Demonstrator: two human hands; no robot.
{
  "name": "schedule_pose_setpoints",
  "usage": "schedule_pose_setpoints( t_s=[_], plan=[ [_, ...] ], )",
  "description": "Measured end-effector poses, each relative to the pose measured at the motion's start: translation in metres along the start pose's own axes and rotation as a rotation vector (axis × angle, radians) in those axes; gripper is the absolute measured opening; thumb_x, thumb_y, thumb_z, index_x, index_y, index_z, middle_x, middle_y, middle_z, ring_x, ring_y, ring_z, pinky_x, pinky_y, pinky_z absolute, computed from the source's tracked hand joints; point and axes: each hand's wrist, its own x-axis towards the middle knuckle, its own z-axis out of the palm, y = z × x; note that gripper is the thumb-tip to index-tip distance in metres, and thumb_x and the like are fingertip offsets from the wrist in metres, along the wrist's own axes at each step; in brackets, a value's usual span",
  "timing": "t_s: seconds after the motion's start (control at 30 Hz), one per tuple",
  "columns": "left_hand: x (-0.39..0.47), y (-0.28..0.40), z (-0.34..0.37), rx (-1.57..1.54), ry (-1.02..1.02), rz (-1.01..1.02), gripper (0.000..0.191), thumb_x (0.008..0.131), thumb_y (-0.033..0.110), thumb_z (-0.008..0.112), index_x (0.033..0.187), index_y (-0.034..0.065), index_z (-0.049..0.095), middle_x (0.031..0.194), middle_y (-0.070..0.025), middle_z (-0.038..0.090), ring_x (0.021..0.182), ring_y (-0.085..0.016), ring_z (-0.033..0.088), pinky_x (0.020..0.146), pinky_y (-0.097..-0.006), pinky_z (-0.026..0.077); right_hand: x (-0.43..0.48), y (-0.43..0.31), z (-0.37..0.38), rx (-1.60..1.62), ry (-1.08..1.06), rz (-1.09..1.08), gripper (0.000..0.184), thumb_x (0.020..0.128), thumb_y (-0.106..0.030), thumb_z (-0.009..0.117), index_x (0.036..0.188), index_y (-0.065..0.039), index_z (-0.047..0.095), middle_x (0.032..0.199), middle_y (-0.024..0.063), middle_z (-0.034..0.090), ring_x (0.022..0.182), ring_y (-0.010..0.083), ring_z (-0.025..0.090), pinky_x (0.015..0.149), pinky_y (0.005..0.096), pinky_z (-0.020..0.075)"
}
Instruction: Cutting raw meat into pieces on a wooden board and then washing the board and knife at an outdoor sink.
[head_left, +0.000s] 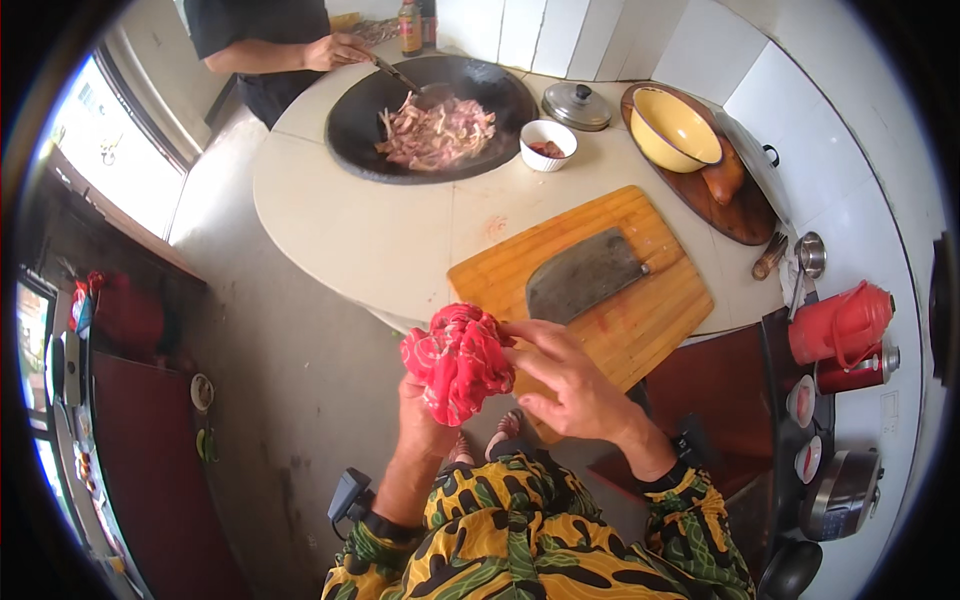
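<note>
A bunched red cloth (459, 364) with a pale pattern rests in my left hand (429, 416), whose fingers are mostly hidden beneath it. From the right, my right hand (574, 382) reaches towards the cloth with fingers spread, and its fingertips meet or nearly meet the cloth's edge. Just beyond my hands, a wooden cutting board (667, 307) lies on the counter, jutting over its near edge. On that board a broad cleaver (581, 274) lies flat, its short handle end to the right.
Another person's hand (337, 52) holds a ladle (397, 75) in a wok (352, 142) of sliced meat (439, 131). Nearby stand a white bowl (549, 159), a metal lid (577, 109) and a yellow basin (667, 127). A red thermos flask (836, 326) stands at right.
</note>
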Motion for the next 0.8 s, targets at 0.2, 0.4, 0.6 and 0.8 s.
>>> schedule_pose_setpoints(
  t_s=[0.2,0.4,0.6,0.8],
  plan=[
    [-0.021,0.022,-0.051,-0.044,-0.019,-0.063,0.035,0.088,0.018,0.055,0.118,0.0009,0.049,0.114,-0.0125,0.058,0.101,-0.023,0.059,0.087,-0.0367,0.050,-0.041,0.084,-0.037,-0.116,0.149,0.405,0.038,0.076,-0.005,0.058,0.114,-0.004,0.055,0.121,0.0158,0.051,0.116,0.0298,0.046,0.098,0.0371,0.0365],
    [-0.031,-0.052,-0.069,-0.072,0.112,-0.394,0.039,0.084,0.008,0.060,0.120,0.0006,0.047,0.110,-0.0117,0.059,0.098,-0.022,0.060,0.084,-0.0350,0.051,-0.066,0.186,-0.083,-0.515,0.345,0.711,0.045,0.073,-0.004,0.064,0.117,-0.007,0.054,0.125,0.0152,0.049,0.117,0.0308,0.045,0.098,0.0376,0.0361],
    [-0.022,-0.097,-0.045,-0.248,0.057,-0.473,0.055,0.078,0.017,0.070,0.124,0.0038,0.043,0.113,-0.0088,0.057,0.098,-0.020,0.059,0.081,-0.0317,0.051,-0.056,0.220,-0.102,-0.663,0.105,0.678,0.046,0.068,-0.007,0.070,0.112,-0.014,0.056,0.122,0.0083,0.049,0.116,0.0284,0.042,0.097,0.0401,0.0346],
    [-0.013,-0.121,-0.037,-0.309,0.097,-0.403,0.064,0.069,0.029,0.078,0.118,0.0030,0.047,0.109,-0.0084,0.058,0.097,-0.021,0.059,0.084,-0.0352,0.051,-0.058,0.250,-0.127,-0.607,-0.061,0.431,0.042,0.065,-0.010,0.074,0.104,-0.012,0.057,0.110,0.0054,0.052,0.110,0.0262,0.045,0.094,0.0389,0.0329]
  ],
)
